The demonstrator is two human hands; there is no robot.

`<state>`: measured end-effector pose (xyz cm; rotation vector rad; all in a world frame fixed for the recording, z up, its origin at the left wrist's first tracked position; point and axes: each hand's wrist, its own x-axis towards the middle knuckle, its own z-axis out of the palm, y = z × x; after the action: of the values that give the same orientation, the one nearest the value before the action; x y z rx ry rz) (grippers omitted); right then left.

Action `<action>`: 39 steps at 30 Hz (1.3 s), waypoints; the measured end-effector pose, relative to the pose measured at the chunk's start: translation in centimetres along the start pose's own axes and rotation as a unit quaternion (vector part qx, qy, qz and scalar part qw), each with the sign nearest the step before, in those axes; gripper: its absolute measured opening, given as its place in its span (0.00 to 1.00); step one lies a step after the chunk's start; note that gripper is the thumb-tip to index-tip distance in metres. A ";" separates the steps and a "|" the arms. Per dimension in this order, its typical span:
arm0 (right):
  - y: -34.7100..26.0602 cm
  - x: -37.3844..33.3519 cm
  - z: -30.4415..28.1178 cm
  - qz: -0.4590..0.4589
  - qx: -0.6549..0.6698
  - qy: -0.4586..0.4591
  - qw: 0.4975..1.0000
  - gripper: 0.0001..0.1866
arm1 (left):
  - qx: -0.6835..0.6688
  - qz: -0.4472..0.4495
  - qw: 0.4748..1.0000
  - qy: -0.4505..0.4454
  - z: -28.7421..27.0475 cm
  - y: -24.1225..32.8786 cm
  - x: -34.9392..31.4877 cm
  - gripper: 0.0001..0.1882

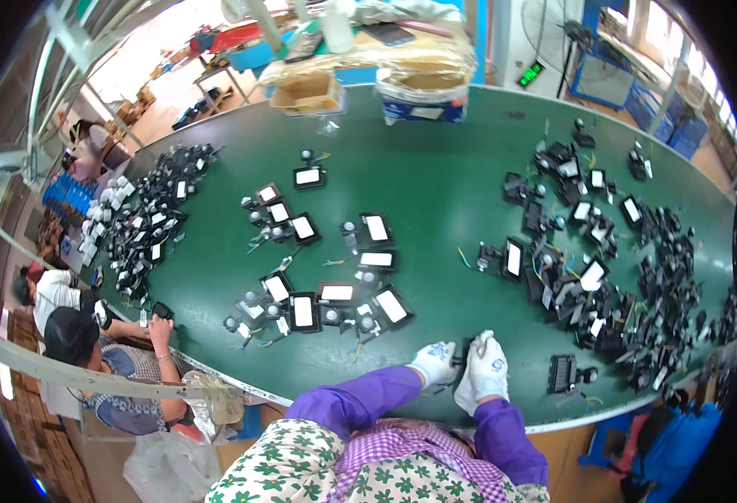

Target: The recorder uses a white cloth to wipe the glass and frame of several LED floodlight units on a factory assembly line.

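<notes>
Both my hands wear white gloves and are close together near the table's front edge. Between them is a dark piece, apparently a black floodlight (461,352), mostly hidden by the gloves. My left hand (434,363) is closed at its left side. My right hand (484,370) closes over its right side, fingers pointing away from me. To the left lie several black floodlights with white panels and round sensors, among them one floodlight (303,311) and another (394,305). At right, nearest my right hand, a finned black floodlight (562,374) lies with its back up.
The green table (435,180) has a big floodlight heap (628,293) at right and another heap (146,222) at left. A cardboard box (308,94) and a blue box (425,102) stand at the far edge. A co-worker (108,360) sits at left, hands on a dark piece.
</notes>
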<state>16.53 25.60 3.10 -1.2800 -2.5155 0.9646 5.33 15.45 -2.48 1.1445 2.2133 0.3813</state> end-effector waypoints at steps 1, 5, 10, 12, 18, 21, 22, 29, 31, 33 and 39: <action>0.3 0.1 0.4 0.002 0.009 0.023 1.000 0.16 | -0.018 0.008 0.999 -0.047 -1.9 0.5 -0.2 0.28; 2.7 1.1 2.4 0.044 0.102 0.013 0.994 0.16 | -0.559 -0.015 0.773 -0.299 -1.3 -4.5 -1.4 0.18; 4.2 0.1 3.4 0.120 0.342 -0.001 0.932 0.17 | -0.667 0.043 0.712 -0.213 2.0 -4.5 -4.0 0.17; 2.5 0.5 2.8 0.187 0.240 -0.029 0.952 0.19 | -0.543 0.011 0.828 -0.140 3.7 -4.1 -2.6 0.18; 3.4 1.6 5.1 0.138 0.108 0.012 0.984 0.26 | -0.220 -0.036 0.975 0.005 0.3 -2.3 -2.7 0.37; 7.5 2.6 8.1 0.052 0.145 0.128 0.980 0.21 | -0.294 -0.064 0.935 -0.186 -4.8 -2.0 -3.9 0.36; 7.2 2.7 7.7 0.047 0.145 0.123 0.981 0.21 | -0.297 -0.067 0.935 -0.182 -4.2 -3.2 -4.0 0.36; 2.4 0.5 5.1 0.058 0.331 0.040 0.941 0.12 | -0.602 0.015 0.776 -0.188 -0.1 -6.0 -5.7 0.23; 1.7 0.7 3.9 0.033 0.263 0.020 0.964 0.12 | -0.493 0.009 0.861 -0.127 -1.8 -4.0 -6.1 0.23; 1.7 0.1 2.6 -0.005 0.190 0.008 0.982 0.15 | -0.424 0.038 0.904 -0.018 2.7 -3.6 -4.3 0.27; -0.7 -2.8 0.0 0.020 0.253 -0.050 0.966 0.23 | -0.083 -0.028 0.996 -0.022 -0.2 2.5 -6.3 0.44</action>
<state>17.85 23.13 3.95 -1.1393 -2.1015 1.5846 9.55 11.77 1.40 0.9916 2.1257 0.5024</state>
